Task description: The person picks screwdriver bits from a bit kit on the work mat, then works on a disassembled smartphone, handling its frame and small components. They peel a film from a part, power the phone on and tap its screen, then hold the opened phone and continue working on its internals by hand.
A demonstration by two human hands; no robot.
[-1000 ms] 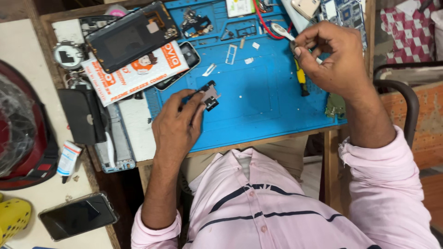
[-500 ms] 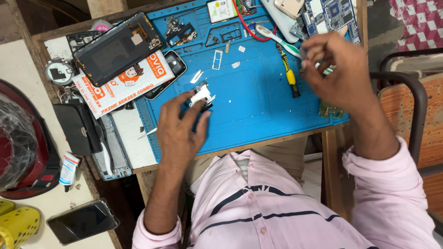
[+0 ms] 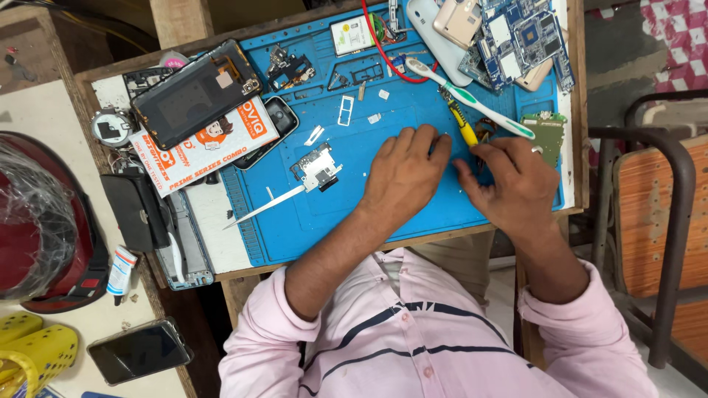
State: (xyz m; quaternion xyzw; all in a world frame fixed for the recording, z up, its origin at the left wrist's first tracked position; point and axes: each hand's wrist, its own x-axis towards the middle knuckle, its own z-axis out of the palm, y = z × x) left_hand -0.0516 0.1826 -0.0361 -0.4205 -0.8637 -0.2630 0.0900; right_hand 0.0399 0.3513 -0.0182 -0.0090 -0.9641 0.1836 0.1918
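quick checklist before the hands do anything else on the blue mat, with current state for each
1. Left hand free of tools: ok, it lies flat on the blue mat.
2. Right hand grip: cannot tell, fingers curl beside the yellow-handled screwdriver.
3. Small phone part within reach: ok, it lies untouched left of the left hand.
4. White pry tool clear of the hands: ok.
5. Toothbrush out of the way: not ok, it lies just above the right hand.

The left hand left the small part, joining the right hand.
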